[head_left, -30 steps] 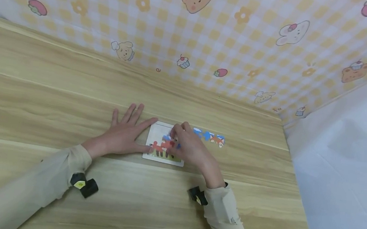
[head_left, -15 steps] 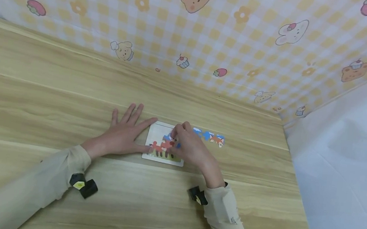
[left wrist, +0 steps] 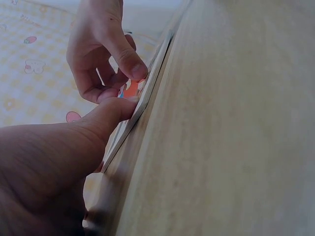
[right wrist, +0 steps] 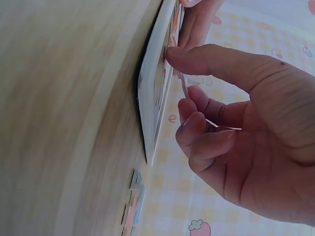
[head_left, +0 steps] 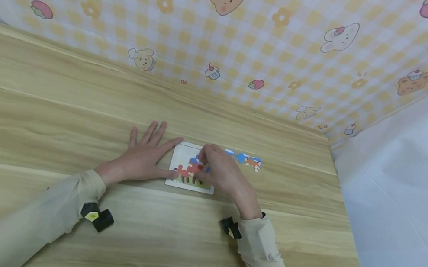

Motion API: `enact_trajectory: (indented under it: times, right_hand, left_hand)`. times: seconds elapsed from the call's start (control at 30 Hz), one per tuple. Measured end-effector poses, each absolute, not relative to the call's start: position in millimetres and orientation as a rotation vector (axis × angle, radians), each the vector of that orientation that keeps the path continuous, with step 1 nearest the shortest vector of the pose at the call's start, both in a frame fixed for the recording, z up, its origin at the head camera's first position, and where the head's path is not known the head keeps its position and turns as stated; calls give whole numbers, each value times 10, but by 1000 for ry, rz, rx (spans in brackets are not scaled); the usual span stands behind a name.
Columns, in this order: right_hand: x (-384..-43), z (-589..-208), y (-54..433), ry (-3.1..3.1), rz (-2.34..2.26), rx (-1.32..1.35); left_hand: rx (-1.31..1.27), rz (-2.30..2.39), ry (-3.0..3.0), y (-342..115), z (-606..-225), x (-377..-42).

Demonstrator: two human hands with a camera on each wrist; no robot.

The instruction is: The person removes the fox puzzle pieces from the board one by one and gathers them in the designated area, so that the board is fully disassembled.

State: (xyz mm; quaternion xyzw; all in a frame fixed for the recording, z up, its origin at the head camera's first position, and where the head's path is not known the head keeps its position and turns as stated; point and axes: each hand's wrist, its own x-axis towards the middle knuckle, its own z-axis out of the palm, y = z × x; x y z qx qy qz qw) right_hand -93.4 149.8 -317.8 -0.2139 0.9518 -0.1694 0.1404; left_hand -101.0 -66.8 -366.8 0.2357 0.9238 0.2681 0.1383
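Note:
A small white-framed jigsaw tray lies on the table, partly filled with pieces showing an orange animal with dark legs on green. My left hand is spread flat at the tray's left side, thumb on the lower left rim and index fingertip at the upper left corner. Over the tray's right half, my right hand pinches a puzzle piece, which stands tilted at the tray surface in the right wrist view. The right thumb touches the tray, and the hand hides much of that half from the head view.
Several loose puzzle pieces, blue and orange with a fox face, lie just right of the tray. Behind the wooden table rises a yellow checked cloth. White sheeting borders the right side.
The right hand's raised fingers have lowered and curled slightly, still at the same spot with the piece. The left hand and the tray hold their places.

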Motion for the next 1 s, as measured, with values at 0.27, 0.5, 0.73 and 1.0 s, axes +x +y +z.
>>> enact_trajectory:
  times: [0.27, 0.5, 0.73, 1.0]
  right_hand:
    - [-946, -3200, 1505, 2780, -446, -706]
    - [-961, -3211, 1519, 2784, -440, -708]
    - [-960, -3182, 1562, 2772, -464, -634]
    - [-976, -3154, 1652, 2764, -513, -569]
  left_hand:
    - [677, 773, 2668, -673, -3664, -1006]
    - [678, 771, 2673, -665, -3660, -1007]
    - [682, 776, 2669, -665, -3659, -1011]
    - [676, 781, 2664, -666, -3653, -1008]
